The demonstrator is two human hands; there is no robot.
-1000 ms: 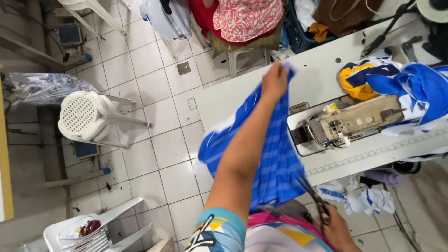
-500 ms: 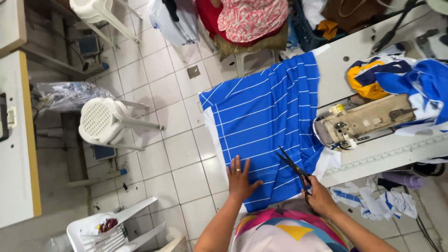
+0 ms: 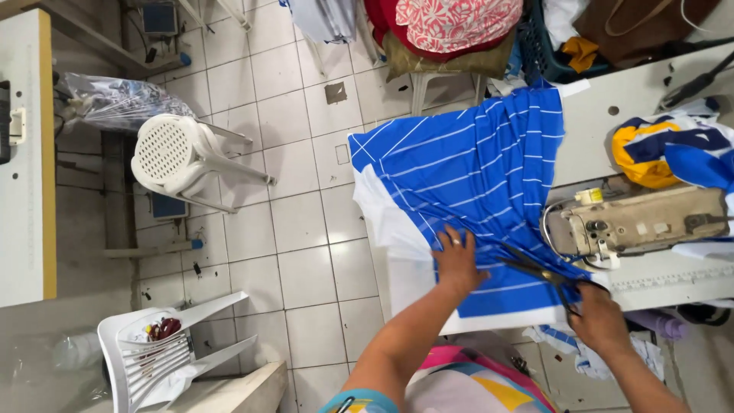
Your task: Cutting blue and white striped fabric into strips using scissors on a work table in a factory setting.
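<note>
The blue striped fabric [image 3: 466,176] lies spread on the white table [image 3: 650,99], soft, light, prone to shifting; at its six o'clock edge the left hand [image 3: 457,264] presses flat, right hand [image 3: 600,321] grips black scissors [image 3: 535,269] at four o'clock

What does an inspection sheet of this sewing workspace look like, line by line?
Surface: white table, mostly covered.
Job's things: blue striped fabric spread flat; scissors on it.
Clutter: yellow-and-blue cloth beside the sewing machine.
Grips: left hand pressing the fabric; right hand on the scissors' handles.
Cables: thin wire loop by the machine's head.
Surroundings: tiled floor, white plastic chairs, clothes pile.
</note>
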